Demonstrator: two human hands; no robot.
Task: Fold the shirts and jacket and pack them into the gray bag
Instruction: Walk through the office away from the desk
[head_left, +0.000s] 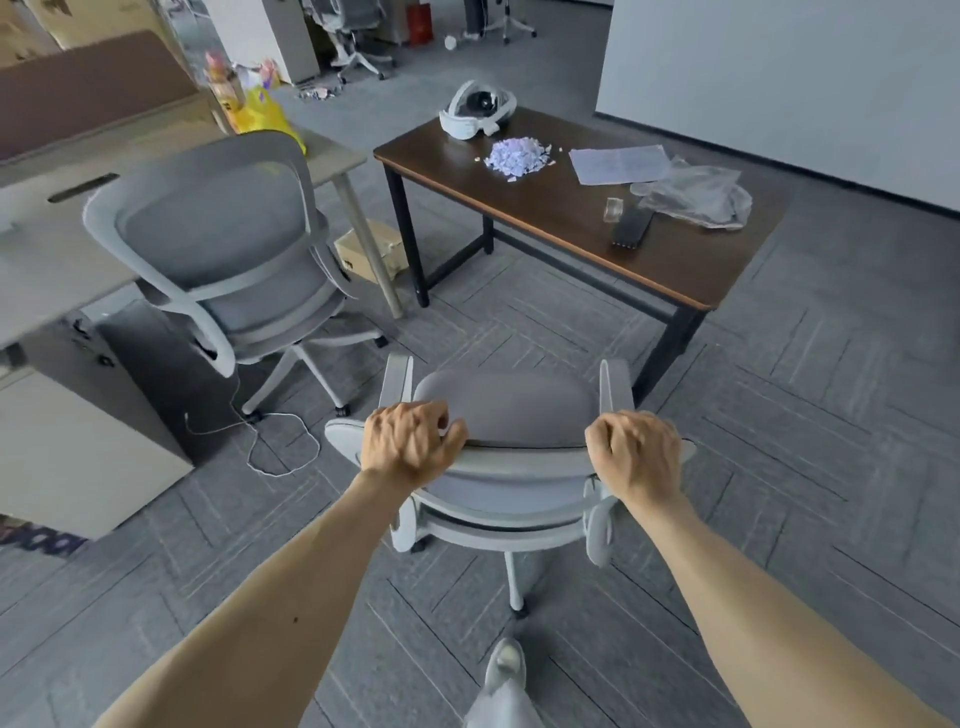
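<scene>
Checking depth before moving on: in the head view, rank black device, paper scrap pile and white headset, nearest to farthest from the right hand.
From the right hand:
1. black device, near end of table.
2. paper scrap pile, mid-table.
3. white headset, far end.

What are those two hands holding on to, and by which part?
The left hand and right hand grip the near office chair by its backrest's top rim.
</scene>
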